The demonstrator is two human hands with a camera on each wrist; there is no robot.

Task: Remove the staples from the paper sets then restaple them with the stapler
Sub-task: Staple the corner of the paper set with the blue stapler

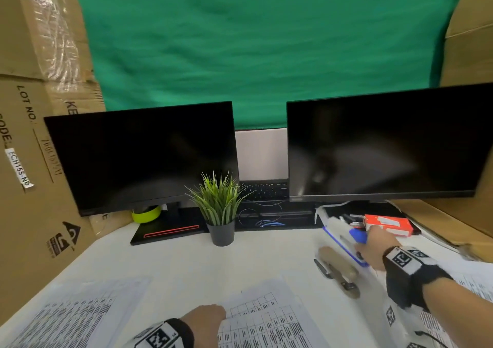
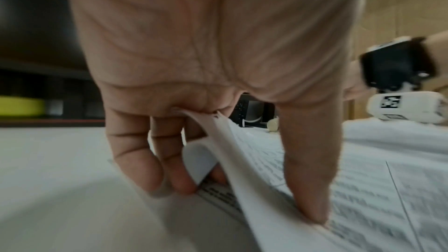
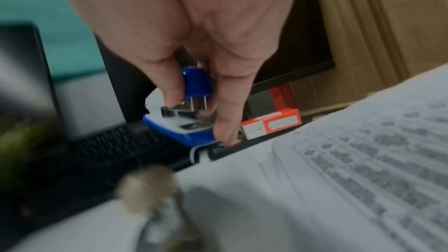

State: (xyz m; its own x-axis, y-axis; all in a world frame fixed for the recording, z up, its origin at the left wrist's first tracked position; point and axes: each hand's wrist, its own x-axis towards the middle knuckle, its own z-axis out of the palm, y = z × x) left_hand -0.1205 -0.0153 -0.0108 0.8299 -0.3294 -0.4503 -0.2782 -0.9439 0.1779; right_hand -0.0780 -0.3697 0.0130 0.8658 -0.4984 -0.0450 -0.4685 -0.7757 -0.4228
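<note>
A printed paper set (image 1: 266,321) lies at the table's near edge. My left hand (image 1: 205,318) pinches its upper left corner (image 2: 244,162), thumb (image 2: 312,198) on top and fingers (image 2: 145,160) curled beneath, lifting the sheets. At the right, my right hand (image 1: 373,246) grips a blue staple remover (image 3: 197,83) with metal prongs. It is just above a white and blue stapler (image 1: 344,241) that lies on the table (image 3: 179,127). More paper sets lie at the left (image 1: 74,315) and right (image 1: 466,289).
A beige tool (image 1: 338,270) lies left of the stapler. An orange box (image 1: 386,223) sits behind my right hand. Two dark monitors (image 1: 146,155) (image 1: 386,145), a potted plant (image 1: 220,214) and a laptop (image 1: 264,190) stand at the back. Cardboard boxes (image 1: 34,134) flank the table.
</note>
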